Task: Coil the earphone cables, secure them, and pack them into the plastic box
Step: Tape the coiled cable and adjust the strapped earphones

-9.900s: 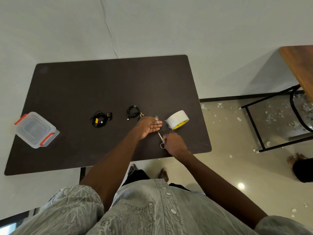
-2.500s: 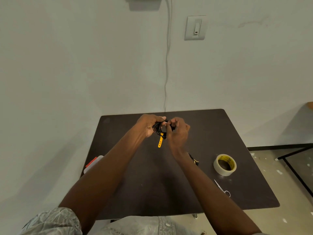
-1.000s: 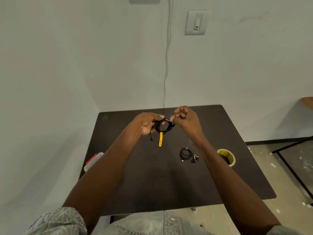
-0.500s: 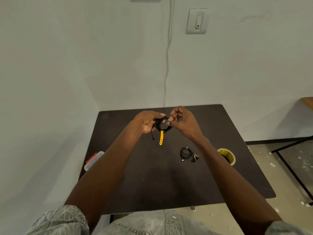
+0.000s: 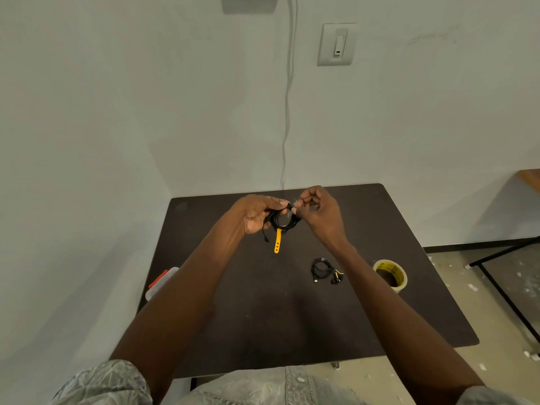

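Right hand (image 5: 320, 213) a touch nearer the black earphone coil (image 5: 283, 220), fingertips pinched at its top edge; left hand (image 5: 257, 214) curled around it.

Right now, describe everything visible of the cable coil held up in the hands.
The coil is thin black cable wound into a small round loop with an open middle, held above the dark table. A yellow strap with holes hangs straight down from its lower edge, and a short black end dangles at its left. The left hand grips its left side; the right hand pinches its upper right, where something small and clear shows, likely tape.
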